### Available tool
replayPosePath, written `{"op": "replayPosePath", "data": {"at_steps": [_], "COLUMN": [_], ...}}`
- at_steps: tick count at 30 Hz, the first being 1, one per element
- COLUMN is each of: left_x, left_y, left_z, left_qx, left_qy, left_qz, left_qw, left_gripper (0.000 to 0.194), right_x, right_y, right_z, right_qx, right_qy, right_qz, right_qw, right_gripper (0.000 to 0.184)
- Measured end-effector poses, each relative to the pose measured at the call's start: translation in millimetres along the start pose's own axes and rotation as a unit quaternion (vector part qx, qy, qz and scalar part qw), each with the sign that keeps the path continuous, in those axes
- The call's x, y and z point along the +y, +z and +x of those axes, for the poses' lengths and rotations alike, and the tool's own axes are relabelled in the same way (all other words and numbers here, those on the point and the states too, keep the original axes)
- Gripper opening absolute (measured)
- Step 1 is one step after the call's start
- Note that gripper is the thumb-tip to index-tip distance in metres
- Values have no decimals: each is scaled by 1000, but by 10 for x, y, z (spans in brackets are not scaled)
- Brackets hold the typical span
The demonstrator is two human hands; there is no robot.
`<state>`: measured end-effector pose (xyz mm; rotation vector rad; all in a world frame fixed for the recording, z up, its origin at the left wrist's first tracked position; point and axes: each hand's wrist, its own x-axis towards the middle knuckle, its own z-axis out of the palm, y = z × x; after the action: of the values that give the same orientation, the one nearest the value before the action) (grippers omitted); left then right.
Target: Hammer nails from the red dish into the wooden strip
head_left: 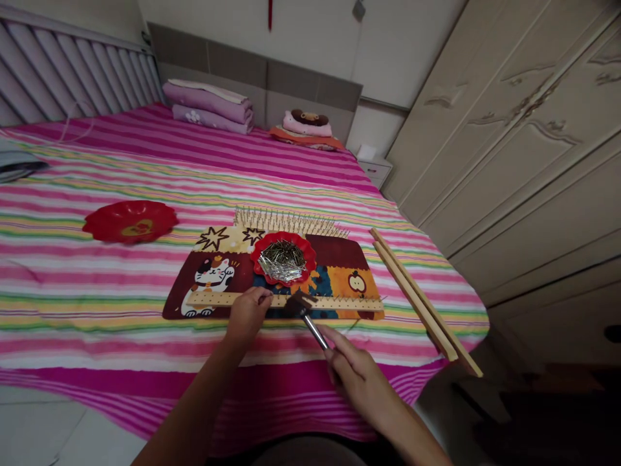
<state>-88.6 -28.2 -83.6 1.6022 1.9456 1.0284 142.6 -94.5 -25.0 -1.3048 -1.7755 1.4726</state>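
Note:
My right hand (pixel 353 366) is closed round the metal handle of a small hammer (pixel 306 316), whose dark head hovers just above a pale wooden strip (pixel 339 302) lying across a colourful cat-print mat (pixel 213 278). My left hand (pixel 248 314) rests on the strip, fingers pinched at its top edge on something too small to make out. A red dish (pixel 284 260) full of thin metal nails sits on the mat just beyond the strip. Behind it lies another strip with a row of upright nails (pixel 291 222).
All of this sits on a bed with a pink striped sheet (pixel 145 168). A second red dish (pixel 130 221) lies to the left. Two long wooden slats (pixel 417 298) stick out over the bed's right edge. Folded bedding (pixel 208 103) is at the head; a cream wardrobe (pixel 524 129) stands right.

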Motion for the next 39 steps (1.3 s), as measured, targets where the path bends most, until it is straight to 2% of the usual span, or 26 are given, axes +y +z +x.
{"op": "replayPosePath", "data": {"at_steps": [3,7,10,12,15,19,26,32,36,39], "left_x": [-1,19,73,135,247,354,311,352,404,354], "left_y": [-41,-167,-256,-279,-240,-121,-27,-8,-193,-394], "left_z": [-6,28,179,336,567,720,806,853,801,705], "left_qx": [-18,-16,30,41,34,18,15,0,-16,-65], "left_qy": [-22,-18,5,31,55,16,-34,-35,-84,-94], "left_qz": [-4,-7,49,129,274,367,351,370,332,253], "left_qw": [1000,1000,998,990,959,930,936,928,939,961], "left_gripper": [17,21,23,23,26,32,26,25,24,25], "right_x": [366,1008,1353,1462,1496,1461,1414,1405,1370,1349], "right_y": [-96,-153,-158,-157,-164,-183,-203,-187,-181,-183], "right_z": [-246,-445,-502,-504,-482,-466,-461,-459,-466,-469], "right_qx": [5,50,79,91,98,94,86,93,91,92], "right_qy": [91,204,230,239,242,252,254,235,224,221], "right_qz": [37,131,186,216,243,268,281,286,282,282], "right_qw": [995,969,952,942,934,925,922,924,929,929], "right_gripper": [47,63,67,67,67,68,67,62,60,58]}}
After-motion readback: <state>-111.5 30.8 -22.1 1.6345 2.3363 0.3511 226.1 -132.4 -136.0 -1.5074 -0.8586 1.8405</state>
